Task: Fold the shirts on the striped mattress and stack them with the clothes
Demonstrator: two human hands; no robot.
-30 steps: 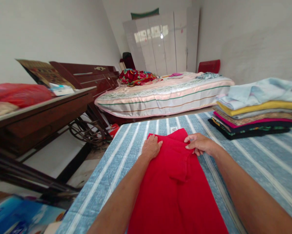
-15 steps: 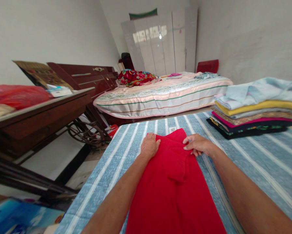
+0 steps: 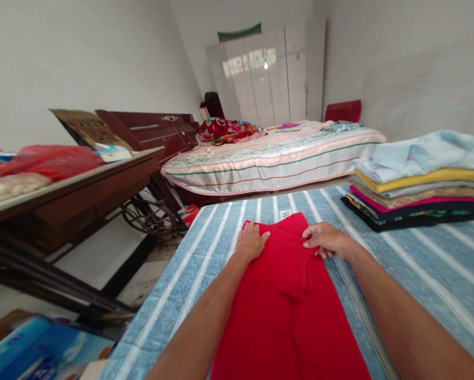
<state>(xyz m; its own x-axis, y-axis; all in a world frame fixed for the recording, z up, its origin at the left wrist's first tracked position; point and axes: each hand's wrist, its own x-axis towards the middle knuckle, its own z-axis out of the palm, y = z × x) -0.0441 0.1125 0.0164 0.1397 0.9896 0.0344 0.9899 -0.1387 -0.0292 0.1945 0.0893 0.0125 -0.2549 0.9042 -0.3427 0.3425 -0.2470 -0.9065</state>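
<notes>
A red shirt (image 3: 276,327) lies long and narrow in front of me on the striped blue bedspread (image 3: 189,274), with a short sleeve (image 3: 294,279) folded over onto its body. My left hand (image 3: 252,243) rests flat on the shirt's far left corner, fingers stretched forward and thumb apart. At the opposite edge, my right hand (image 3: 326,240) pinches the red cloth between thumb and forefinger, its other fingers curled beneath. The near end of the shirt runs out of view.
On the right stands a stack of folded clothes (image 3: 419,184). Beyond is a second bed (image 3: 276,169) with a red floral quilt (image 3: 229,131), before a white wardrobe (image 3: 268,79). A sewing-machine table (image 3: 142,159) holding a red plastic bag (image 3: 58,161) is at left, above a blue package (image 3: 43,348).
The camera view has turned slightly, so the whole scene sits a little farther right and lower. Both hands keep the same places on the red shirt.
</notes>
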